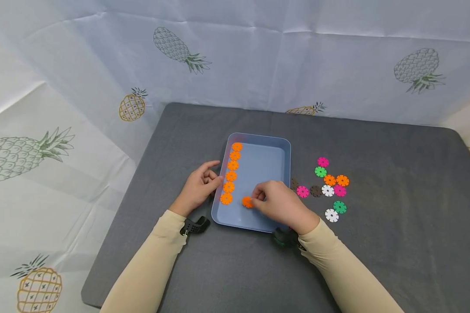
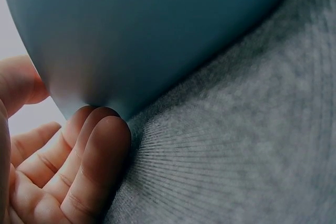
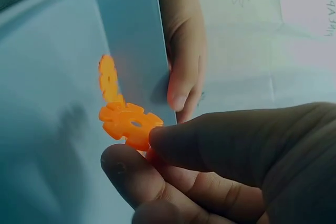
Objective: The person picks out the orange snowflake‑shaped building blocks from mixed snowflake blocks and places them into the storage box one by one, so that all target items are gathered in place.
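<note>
My right hand [image 1: 278, 202] pinches an orange notched plastic disc [image 3: 131, 123] between thumb and fingers, over the lower middle of the blue tray [image 1: 266, 156]. Along the tray's left side runs a column of several orange discs [image 1: 231, 176] of the same kind. At the tray's left wall, my left hand [image 1: 199, 184] grips the edge, thumb at the rim. The left wrist view shows its fingertips [image 2: 107, 135] against the tray's outer wall. Behind the held disc, the right wrist view shows part of the orange column [image 3: 107, 77].
Right of the tray lie loose discs of the same shape: pink [image 1: 323, 162], light green [image 1: 320, 172], orange [image 1: 342, 180], white [image 1: 331, 215], dark green [image 1: 340, 207] and brown [image 1: 316, 191]. A pineapple-print cloth [image 1: 235, 78] hangs behind the grey table [image 1: 395, 208].
</note>
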The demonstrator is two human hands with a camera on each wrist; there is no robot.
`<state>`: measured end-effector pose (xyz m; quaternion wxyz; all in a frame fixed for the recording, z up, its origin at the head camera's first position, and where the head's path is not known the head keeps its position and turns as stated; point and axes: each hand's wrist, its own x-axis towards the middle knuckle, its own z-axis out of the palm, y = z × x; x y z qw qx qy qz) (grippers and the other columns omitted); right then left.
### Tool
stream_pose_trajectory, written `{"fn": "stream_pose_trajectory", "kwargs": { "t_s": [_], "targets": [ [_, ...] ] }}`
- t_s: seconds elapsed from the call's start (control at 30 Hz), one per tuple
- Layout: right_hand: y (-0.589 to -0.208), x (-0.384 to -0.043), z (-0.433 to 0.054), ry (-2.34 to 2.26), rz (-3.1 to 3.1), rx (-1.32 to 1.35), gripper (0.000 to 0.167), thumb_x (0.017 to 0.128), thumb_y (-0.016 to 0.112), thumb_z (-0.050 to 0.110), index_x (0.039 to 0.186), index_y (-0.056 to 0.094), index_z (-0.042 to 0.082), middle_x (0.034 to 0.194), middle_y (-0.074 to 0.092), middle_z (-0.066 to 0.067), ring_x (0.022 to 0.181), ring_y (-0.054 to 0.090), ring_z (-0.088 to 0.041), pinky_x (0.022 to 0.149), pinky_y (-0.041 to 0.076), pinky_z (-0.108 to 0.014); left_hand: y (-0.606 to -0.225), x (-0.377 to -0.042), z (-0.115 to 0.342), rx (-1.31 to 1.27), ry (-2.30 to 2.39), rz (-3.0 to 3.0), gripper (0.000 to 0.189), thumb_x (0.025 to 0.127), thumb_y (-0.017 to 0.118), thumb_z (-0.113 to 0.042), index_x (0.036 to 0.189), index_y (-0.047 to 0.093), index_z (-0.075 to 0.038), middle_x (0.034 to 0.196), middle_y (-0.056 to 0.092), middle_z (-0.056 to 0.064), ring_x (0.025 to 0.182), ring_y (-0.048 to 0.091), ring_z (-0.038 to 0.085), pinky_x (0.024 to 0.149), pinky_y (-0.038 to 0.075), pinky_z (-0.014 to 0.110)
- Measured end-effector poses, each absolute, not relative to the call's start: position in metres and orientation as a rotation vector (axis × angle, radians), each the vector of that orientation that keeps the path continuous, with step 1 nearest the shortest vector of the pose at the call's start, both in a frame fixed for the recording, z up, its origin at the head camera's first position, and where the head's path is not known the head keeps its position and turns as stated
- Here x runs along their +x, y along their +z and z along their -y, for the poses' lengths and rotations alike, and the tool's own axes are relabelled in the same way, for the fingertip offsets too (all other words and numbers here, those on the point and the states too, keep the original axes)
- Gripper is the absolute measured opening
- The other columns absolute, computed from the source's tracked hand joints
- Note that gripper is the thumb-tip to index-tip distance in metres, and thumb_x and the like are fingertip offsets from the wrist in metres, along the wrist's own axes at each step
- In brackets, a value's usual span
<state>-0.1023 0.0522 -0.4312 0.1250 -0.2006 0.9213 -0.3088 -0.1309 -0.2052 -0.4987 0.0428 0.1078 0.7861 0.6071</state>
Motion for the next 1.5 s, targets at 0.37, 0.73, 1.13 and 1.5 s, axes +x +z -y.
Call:
{"fn": "stream_pose_trajectory", "kwargs": {
  "t_s": [0.37, 0.73, 1.13, 1.5],
  "targets": [
    [-0.433, -0.107, -0.030, -0.897, -2.626, -0.602, 0.021, 0.094, 0.072, 0.013, 0.073, 0.072, 0.015, 0.062, 0.060, 0.006, 0.054, 0.050, -0.011, 0.054, 0.042, -0.027, -0.498, -0.132, 0.204, 0.338, 1.858, -2.404, 0.054, 0.101, 0.069, -0.010, 0.151, 0.051, 0.000, 0.091, 0.067, 0.018, 0.062, 0.057, 0.016, 0.061, 0.051, 0.025],
    [-0.441, -0.107, -0.016, -0.899, -2.579, -0.568, 0.021, 0.090, 0.070, 0.007, 0.071, 0.071, 0.014, 0.058, 0.057, 0.005, 0.051, 0.048, -0.010, 0.051, 0.038, -0.024, -0.498, -0.134, 0.203, 0.346, 1.876, -2.393, 0.053, 0.101, 0.069, -0.009, 0.150, 0.052, 0.001, 0.089, 0.067, 0.016, 0.061, 0.057, 0.015, 0.059, 0.051, 0.025],
    [-0.450, -0.103, -0.003, -0.861, -2.548, -0.591, 0.030, 0.090, 0.071, 0.008, 0.061, 0.066, 0.016, 0.050, 0.046, 0.009, 0.046, 0.042, -0.008, 0.047, 0.032, -0.023, -0.500, -0.132, 0.206, 0.328, 1.866, -2.397, 0.054, 0.102, 0.068, -0.011, 0.152, 0.050, 0.000, 0.093, 0.068, 0.021, 0.062, 0.058, 0.016, 0.060, 0.050, 0.025],
    [-0.456, -0.100, 0.005, -0.817, -2.591, -0.626, 0.039, 0.089, 0.069, 0.007, 0.055, 0.055, 0.018, 0.052, 0.040, 0.010, 0.048, 0.038, -0.008, 0.047, 0.028, -0.023, -0.502, -0.133, 0.206, 0.337, 1.862, -2.402, 0.054, 0.103, 0.068, -0.013, 0.152, 0.050, -0.002, 0.092, 0.068, 0.019, 0.062, 0.057, 0.016, 0.060, 0.050, 0.026]
  ]
}}
